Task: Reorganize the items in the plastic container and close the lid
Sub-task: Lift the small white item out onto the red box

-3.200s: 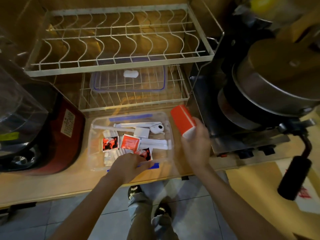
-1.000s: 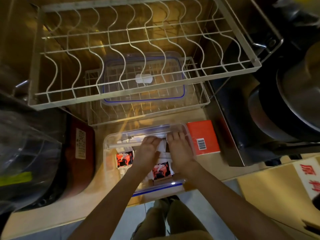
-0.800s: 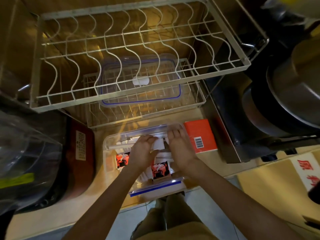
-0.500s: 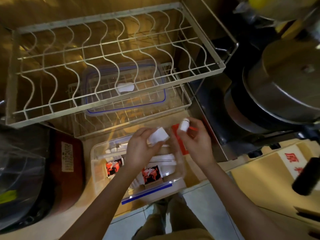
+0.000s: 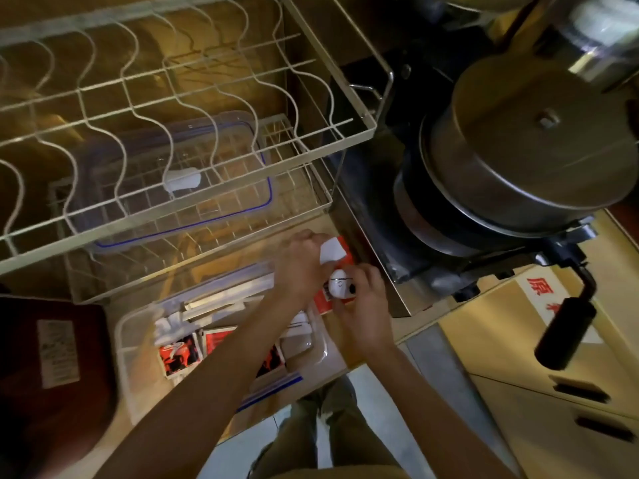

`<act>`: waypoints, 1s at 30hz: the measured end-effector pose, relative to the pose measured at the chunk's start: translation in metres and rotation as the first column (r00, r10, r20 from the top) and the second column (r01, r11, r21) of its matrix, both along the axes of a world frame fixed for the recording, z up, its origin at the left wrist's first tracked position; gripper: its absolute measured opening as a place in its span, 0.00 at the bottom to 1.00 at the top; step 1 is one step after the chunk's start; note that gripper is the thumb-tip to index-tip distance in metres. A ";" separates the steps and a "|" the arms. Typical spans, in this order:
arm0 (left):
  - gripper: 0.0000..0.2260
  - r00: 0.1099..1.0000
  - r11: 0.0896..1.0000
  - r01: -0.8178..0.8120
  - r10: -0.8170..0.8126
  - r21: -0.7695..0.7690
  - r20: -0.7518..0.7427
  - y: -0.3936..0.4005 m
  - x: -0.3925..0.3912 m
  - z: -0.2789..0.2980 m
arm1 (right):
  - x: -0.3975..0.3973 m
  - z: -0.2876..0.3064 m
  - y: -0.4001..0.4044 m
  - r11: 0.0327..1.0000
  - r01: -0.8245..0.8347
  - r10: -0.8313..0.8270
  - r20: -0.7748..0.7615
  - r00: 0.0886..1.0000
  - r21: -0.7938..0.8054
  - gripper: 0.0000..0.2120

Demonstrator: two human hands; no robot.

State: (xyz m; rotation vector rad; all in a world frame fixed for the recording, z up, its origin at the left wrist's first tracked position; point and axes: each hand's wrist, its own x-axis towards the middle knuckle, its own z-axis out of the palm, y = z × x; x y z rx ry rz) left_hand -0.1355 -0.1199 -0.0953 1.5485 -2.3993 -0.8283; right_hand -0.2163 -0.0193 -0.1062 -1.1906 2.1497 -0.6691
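Head view: a person's left hand (image 5: 300, 267) pinches a white card (image 5: 332, 250) while the right hand (image 5: 363, 314) grips a small white device (image 5: 340, 288), both over the red box (image 5: 337, 292) just beside the container's (image 5: 138, 361) right edge. The open container holds red packets (image 5: 178, 354) on the counter; its lid (image 5: 173, 181) lies in the wire rack (image 5: 304, 198) behind, close by a stove (image 5: 380, 243).

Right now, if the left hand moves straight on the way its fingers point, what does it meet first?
Probably the orange box just beyond the left hand, which holds a white piece; depth is unclear.
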 end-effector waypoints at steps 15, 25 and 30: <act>0.09 0.916 0.972 -0.179 0.221 0.151 -0.335 0.011 0.045 0.023 | 0.005 0.029 -0.006 0.967 -0.130 0.127 -0.029 0.992 -0.220 0.12; 0.08 0.887 0.871 -0.376 0.437 0.315 -0.149 0.054 0.139 0.009 | 0.065 0.012 -0.015 0.840 -0.529 0.542 0.164 0.824 -0.118 0.07; 0.17 0.962 0.944 -0.272 0.265 0.188 0.066 0.071 0.161 -0.005 | 0.079 -0.009 -0.018 0.701 -0.705 0.706 0.036 0.707 0.106 0.13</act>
